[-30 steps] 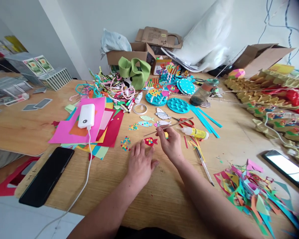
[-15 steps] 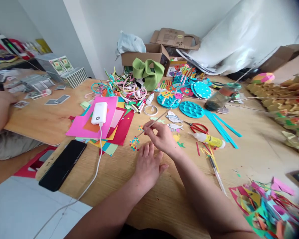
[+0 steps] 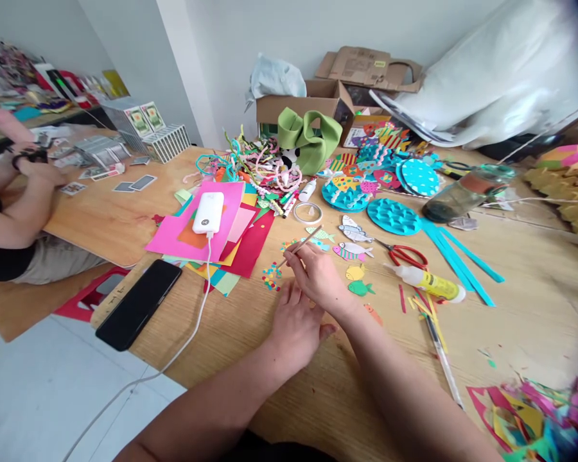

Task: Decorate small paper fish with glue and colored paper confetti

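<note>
My right hand (image 3: 318,276) pinches a thin wooden stick (image 3: 310,237), its lower tip pointing down at small coloured paper dots (image 3: 271,277) on the table. Flat on the tabletop lies my left hand (image 3: 296,324), fingers stretched out just below the dots and partly under my right hand. Beyond my right hand are paper fish: a pink-and-white striped one (image 3: 350,251), a yellow one (image 3: 355,273) and a green one (image 3: 361,288). An orange fish (image 3: 373,314) sits beside my right wrist, partly hidden by it.
Left of my hands are stacked coloured papers (image 3: 253,247), a white power bank (image 3: 208,213) with a cable and a black phone (image 3: 139,305). To the right lie red-handled scissors (image 3: 407,256), a glue bottle (image 3: 431,283), a pen (image 3: 444,362) and paper scraps (image 3: 520,417). Another person's arm (image 3: 24,192) rests at far left.
The view has swung left and things appear shifted to the right, with the orange fish now showing by my right wrist. Both hands keep nearly the same pose; the stick stays in my right hand.
</note>
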### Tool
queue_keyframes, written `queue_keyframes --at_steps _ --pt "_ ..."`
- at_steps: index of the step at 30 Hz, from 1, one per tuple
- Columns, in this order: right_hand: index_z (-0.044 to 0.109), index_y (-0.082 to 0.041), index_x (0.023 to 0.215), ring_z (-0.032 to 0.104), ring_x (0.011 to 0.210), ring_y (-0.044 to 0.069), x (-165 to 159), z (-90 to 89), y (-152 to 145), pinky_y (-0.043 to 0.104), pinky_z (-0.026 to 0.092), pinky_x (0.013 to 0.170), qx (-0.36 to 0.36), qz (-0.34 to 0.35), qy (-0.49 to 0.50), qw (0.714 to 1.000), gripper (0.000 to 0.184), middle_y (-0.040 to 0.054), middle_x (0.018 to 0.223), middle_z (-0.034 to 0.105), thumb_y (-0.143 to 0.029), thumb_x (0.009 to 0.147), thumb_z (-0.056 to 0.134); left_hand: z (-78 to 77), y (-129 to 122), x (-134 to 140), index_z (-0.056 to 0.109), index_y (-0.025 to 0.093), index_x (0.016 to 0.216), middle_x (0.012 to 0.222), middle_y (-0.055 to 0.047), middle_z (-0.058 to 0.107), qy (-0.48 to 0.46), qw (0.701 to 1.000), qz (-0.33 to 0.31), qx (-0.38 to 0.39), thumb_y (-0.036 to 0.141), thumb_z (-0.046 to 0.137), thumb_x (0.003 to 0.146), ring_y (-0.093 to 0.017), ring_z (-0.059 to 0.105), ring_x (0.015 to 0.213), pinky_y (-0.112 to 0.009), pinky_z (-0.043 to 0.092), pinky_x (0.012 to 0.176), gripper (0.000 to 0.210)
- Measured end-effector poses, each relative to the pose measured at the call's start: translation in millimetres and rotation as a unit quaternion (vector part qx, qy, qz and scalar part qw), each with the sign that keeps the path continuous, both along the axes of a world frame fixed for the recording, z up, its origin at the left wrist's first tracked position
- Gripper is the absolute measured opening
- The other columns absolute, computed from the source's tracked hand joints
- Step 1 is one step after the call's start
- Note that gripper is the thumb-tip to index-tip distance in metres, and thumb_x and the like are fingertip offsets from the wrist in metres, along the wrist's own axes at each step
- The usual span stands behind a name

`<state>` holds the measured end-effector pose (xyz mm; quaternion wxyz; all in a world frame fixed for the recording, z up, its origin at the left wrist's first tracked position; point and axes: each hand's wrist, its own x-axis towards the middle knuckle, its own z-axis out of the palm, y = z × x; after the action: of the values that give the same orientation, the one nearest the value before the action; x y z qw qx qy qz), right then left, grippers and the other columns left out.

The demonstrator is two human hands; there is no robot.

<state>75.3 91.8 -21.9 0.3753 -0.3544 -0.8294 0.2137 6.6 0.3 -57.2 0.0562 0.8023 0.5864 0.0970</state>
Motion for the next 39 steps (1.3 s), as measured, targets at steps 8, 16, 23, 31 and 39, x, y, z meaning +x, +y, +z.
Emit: queue_keyframes --at_steps 8,16,23,31,39 --pt "0.054 -0.022 0.080 0.061 0.079 0.022 -2.4 -8.3 2.8 0.036 0.050 0.073 0.000 -0.009 -0.001 1.000 0.018 0.0075 0.082 0.067 -0.022 0.096 0.046 -1.2 -0.4 0.6 0.056 0.021 0.135 0.142 -0.012 0.052 -0.007 1.000 0.001 -0.007 0.053 0.063 0.086 -0.036 0.038 0.135 -0.052 0.028 0.115 0.059" --pt "0.050 -0.023 0.074 0.061 0.077 0.021 -1.1 -5.3 2.2 0.034 0.049 0.071 -0.018 -0.019 0.001 1.000 0.023 0.0059 0.077 0.064 -0.026 0.097 0.045 1.3 -0.3 -0.3 0.054 0.021 0.136 0.141 -0.012 0.052 0.000 1.000 -0.004 -0.021 0.053 0.062 0.086 -0.036 0.039 0.134 -0.053 0.030 0.113 0.060" --pt "0.051 -0.022 0.075 0.060 0.068 0.018 -1.7 1.5 -3.4 0.031 0.046 0.066 -0.085 0.007 0.001 0.996 0.023 0.0034 0.071 0.062 -0.027 0.096 0.045 6.7 0.9 -0.5 0.051 0.020 0.139 0.147 -0.013 0.047 0.004 0.999 -0.008 -0.045 0.055 0.059 0.088 -0.036 0.032 0.140 -0.055 0.029 0.114 0.062" --pt "0.050 -0.022 0.076 0.061 0.076 0.020 1.8 -0.6 0.5 0.032 0.046 0.071 -0.073 -0.020 -0.011 0.997 0.022 0.0052 0.075 0.064 -0.027 0.096 0.044 2.9 -0.6 -1.1 0.055 0.020 0.135 0.142 -0.013 0.050 0.005 0.999 -0.006 -0.034 0.056 0.060 0.088 -0.036 0.036 0.136 -0.053 0.028 0.115 0.059" --pt "0.050 -0.022 0.075 0.060 0.073 0.020 2.5 -2.5 1.6 0.031 0.045 0.068 -0.057 -0.028 -0.050 0.997 0.022 0.0049 0.072 0.063 -0.026 0.096 0.045 5.7 -0.2 -1.2 0.055 0.020 0.136 0.145 -0.012 0.048 0.005 0.999 -0.008 -0.042 0.055 0.059 0.088 -0.036 0.036 0.137 -0.053 0.027 0.116 0.059"
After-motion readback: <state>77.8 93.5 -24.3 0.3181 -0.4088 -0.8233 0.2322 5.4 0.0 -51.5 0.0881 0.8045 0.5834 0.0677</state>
